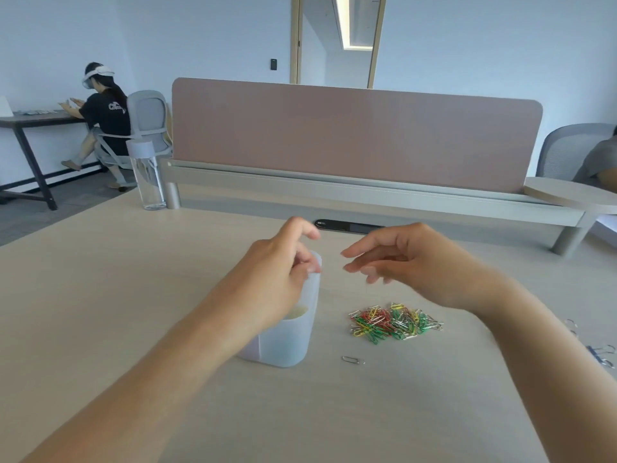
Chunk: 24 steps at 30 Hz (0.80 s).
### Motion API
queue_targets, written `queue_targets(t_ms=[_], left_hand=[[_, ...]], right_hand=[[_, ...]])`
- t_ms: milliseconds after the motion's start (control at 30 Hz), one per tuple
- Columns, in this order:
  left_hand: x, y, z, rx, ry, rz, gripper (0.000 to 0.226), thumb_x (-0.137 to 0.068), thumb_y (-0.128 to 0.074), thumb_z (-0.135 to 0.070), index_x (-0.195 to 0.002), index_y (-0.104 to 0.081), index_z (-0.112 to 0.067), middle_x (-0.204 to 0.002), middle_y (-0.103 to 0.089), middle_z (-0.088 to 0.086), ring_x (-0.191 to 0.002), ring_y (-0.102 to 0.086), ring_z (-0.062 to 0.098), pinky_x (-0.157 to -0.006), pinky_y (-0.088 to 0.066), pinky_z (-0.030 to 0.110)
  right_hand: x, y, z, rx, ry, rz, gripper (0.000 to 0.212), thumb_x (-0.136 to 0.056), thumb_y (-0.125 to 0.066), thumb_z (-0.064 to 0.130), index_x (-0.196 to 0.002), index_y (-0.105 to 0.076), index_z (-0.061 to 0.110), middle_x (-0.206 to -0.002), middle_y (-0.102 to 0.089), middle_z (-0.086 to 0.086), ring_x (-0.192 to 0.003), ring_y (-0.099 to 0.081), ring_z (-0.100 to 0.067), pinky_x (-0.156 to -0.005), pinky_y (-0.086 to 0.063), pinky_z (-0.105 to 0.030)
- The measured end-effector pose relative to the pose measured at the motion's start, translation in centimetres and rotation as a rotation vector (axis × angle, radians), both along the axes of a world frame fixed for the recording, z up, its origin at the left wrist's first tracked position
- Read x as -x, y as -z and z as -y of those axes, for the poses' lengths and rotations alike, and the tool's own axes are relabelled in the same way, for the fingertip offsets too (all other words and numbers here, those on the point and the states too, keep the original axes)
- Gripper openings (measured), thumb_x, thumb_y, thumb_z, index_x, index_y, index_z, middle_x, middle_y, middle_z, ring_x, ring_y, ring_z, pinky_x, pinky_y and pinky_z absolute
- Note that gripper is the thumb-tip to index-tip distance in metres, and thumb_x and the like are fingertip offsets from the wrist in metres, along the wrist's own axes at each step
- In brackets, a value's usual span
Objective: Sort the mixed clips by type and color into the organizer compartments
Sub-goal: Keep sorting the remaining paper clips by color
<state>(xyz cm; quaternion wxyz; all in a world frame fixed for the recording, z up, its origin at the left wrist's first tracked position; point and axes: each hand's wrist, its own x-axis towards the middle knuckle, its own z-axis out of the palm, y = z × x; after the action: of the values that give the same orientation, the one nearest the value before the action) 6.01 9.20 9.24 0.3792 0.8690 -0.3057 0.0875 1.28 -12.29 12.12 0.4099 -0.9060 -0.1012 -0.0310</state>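
Note:
A translucent white organizer cup (pixel 287 342) stands on the table, with something pale yellow showing inside it. My left hand (pixel 280 272) lies over its top, thumb against the rim's right side and fingers curled at the opening, index finger raised. A heap of mixed paper clips (pixel 395 322) in red, green, yellow and silver lies to the cup's right. One silver paper clip (pixel 353 360) lies alone nearer to me. My right hand (pixel 410 259) hovers above the heap with loosely bent fingers pointing left, and nothing shows in it.
Dark binder clips (pixel 601 355) lie at the table's right edge. A clear water bottle (pixel 148 175) stands at the back left beside the desk divider (pixel 354 135). A black cable port (pixel 347 226) sits behind my hands. A person sits at another desk far left.

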Motion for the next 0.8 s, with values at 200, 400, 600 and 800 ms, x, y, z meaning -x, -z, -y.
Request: queue_targets(t_ms=[200,400,600,800], left_hand=[[3.1,4.5,6.4,-0.043,0.187,0.017,0.058,-0.096,-0.046,-0.005,-0.139,-0.029,-0.040,-0.127,-0.055,-0.013,-0.112,-0.053,0.006,-0.094,-0.046,0.032],[3.5,8.7,7.2,-0.309,0.169,-0.072,0.066,-0.097,-0.042,-0.003,-0.153,-0.012,-0.021,-0.155,-0.019,-0.003,-0.139,-0.020,0.013,-0.108,-0.016,0.015],[3.1,9.9,6.0,-0.363,0.110,0.054,0.028,-0.095,-0.049,-0.004,-0.119,-0.045,-0.018,-0.117,-0.039,-0.004,-0.109,-0.041,0.013,-0.091,-0.038,0.025],[2.9,9.0,7.9,-0.164,0.256,-0.086,0.018,-0.090,-0.058,-0.005,-0.086,-0.065,-0.022,-0.090,-0.056,-0.011,-0.079,-0.051,-0.003,-0.068,-0.038,0.009]], right_hand=[[1.7,3.6,2.9,0.129,0.151,0.079,0.020,-0.087,-0.068,0.012,-0.092,-0.074,0.030,-0.085,-0.072,0.017,-0.076,-0.063,-0.005,-0.073,-0.053,-0.026],[4.0,9.8,6.3,0.287,0.300,0.072,0.037,-0.095,-0.053,0.004,-0.120,-0.063,0.029,-0.105,-0.058,0.022,-0.091,-0.053,0.009,-0.076,-0.036,0.000],[5.1,12.8,9.1,0.400,0.447,0.094,0.044,-0.094,-0.052,0.000,-0.131,-0.058,0.024,-0.126,-0.050,0.005,-0.117,-0.045,-0.014,-0.092,-0.028,-0.014],[5.4,14.5,9.0,0.489,0.405,0.267,0.047,-0.083,-0.059,-0.008,-0.119,-0.069,0.021,-0.114,-0.063,0.006,-0.102,-0.053,-0.023,-0.089,-0.048,-0.041]])
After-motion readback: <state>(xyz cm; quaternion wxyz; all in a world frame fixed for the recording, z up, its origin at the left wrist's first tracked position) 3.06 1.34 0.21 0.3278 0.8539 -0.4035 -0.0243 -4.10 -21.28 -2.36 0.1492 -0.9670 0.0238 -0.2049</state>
